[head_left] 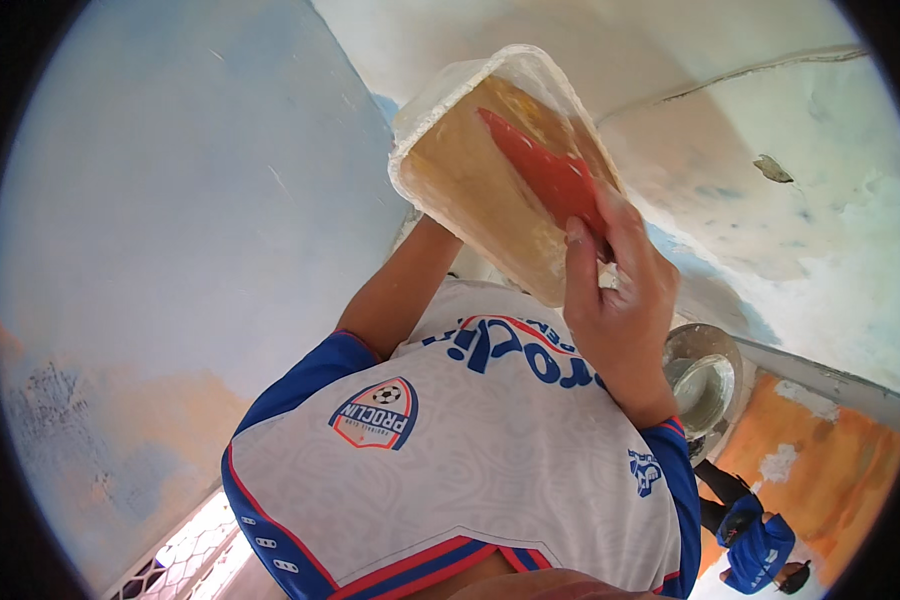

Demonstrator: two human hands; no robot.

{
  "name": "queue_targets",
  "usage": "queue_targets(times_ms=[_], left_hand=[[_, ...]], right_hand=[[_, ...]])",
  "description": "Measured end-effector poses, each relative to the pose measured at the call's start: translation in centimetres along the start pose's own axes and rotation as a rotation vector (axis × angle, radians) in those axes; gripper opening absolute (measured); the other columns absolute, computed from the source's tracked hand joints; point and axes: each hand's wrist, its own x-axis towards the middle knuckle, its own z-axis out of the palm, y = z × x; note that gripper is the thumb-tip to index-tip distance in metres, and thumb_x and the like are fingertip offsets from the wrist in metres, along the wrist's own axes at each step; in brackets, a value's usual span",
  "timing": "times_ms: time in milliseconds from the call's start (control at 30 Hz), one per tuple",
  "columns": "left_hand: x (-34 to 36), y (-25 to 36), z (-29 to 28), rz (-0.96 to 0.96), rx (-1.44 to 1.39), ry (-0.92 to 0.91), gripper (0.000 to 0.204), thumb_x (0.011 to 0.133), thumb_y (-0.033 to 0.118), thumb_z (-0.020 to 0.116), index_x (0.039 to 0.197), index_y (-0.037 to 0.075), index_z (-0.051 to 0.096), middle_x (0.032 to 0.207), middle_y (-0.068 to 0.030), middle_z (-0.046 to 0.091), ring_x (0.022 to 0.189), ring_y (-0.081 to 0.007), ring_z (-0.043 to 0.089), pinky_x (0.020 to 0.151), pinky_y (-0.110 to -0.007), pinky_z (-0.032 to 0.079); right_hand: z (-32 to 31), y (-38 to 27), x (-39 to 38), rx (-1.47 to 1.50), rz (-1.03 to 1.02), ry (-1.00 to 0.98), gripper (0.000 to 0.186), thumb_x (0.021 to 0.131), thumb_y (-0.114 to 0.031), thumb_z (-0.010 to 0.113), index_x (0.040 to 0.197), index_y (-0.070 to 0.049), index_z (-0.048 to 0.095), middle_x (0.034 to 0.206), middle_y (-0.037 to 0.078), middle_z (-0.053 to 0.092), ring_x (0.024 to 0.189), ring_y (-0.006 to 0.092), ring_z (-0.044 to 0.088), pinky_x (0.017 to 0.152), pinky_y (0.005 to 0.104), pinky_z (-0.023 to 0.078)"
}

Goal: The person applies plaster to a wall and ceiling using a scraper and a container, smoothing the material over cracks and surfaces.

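A rectangular plastic tub is tilted up in front of my chest, with white, crusted paste on its rim and a tan inside smeared with yellowish residue. My left forearm reaches up behind it; the tub hides the hand that bears it from below. Closed around the near end of a red putty spreader is my right hand, the thumb on top. The spreader's pointed end lies over the tub's inside; whether it touches the bottom I cannot tell.
A round bucket with whitish paste stands below my right elbow. Another person in a blue shirt is at the lower right, by an orange patched wall. A bluish wall rises close on my left, above a wire-mesh opening.
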Motion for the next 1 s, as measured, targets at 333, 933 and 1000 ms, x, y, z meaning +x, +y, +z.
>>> queue_targets(times_ms=[333,933,1000], left_hand=[[0.5,-6.9,2.6,0.030,0.017,0.007,0.090,0.094,0.080,0.022,0.151,0.013,0.042,0.148,-0.0116,0.050,0.136,-0.0307,0.049,0.112,-0.047,0.043],[-2.6,-12.9,5.0,0.135,0.096,0.064,0.091,0.093,0.081,0.019,0.150,0.013,0.043,0.146,-0.0120,0.052,0.134,-0.0310,0.050,0.111,-0.047,0.044],[-3.2,-13.2,5.1,0.168,0.109,0.080,0.092,0.093,0.081,0.018,0.150,0.013,0.043,0.146,-0.0120,0.052,0.134,-0.0311,0.051,0.111,-0.047,0.044]], right_hand=[[-2.8,5.1,-1.3,-0.150,-0.006,-0.009,0.031,0.093,0.000,0.060,0.124,0.002,0.066,0.113,0.024,0.071,0.098,0.0410,0.071,0.086,0.0420,0.056],[-8.4,10.4,-4.8,0.077,0.001,-0.325,0.032,0.091,0.002,0.058,0.122,0.003,0.063,0.103,0.027,0.070,0.089,0.0430,0.069,0.081,0.0439,0.054],[-8.5,10.5,-5.1,0.110,0.037,-0.373,0.033,0.091,0.002,0.058,0.123,0.004,0.063,0.098,0.026,0.071,0.078,0.0371,0.072,0.075,0.0396,0.055]])
